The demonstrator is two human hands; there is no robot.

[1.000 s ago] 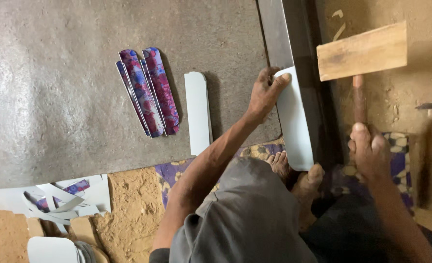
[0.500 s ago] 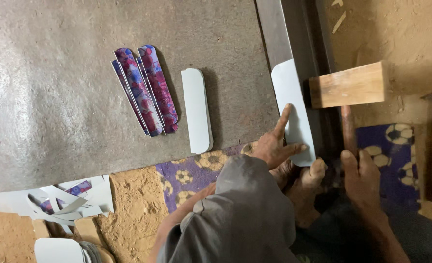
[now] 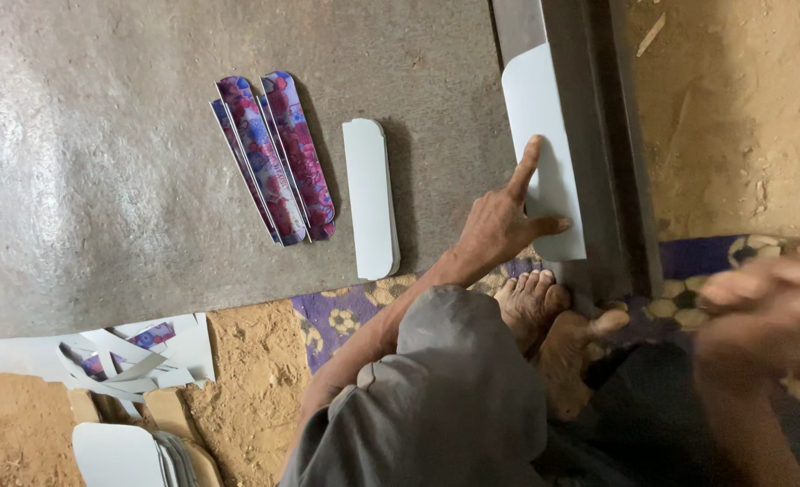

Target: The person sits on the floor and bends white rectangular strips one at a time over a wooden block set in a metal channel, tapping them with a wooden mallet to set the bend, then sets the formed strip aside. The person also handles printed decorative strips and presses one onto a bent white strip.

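The white rounded strip [image 3: 544, 149] is lying in the upper right of the frame, butted against a dark metal bar [image 3: 589, 135] that seems to be squaring its edge. The left hand [image 3: 508, 221] is pinning it flat, fingers spread, grasping nothing. The right hand [image 3: 765, 311], lower right, is blurring; its grip cannot be made out.

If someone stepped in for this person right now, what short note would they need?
Left hand: open, index finger and thumb pressing the white rounded-end strip against the dark metal bar.
Right hand: blurred; grip unclear.
On the grey mat: a second white strip and three purple patterned strips.
White offcuts lie lower left.
Done or left: cannot tell.
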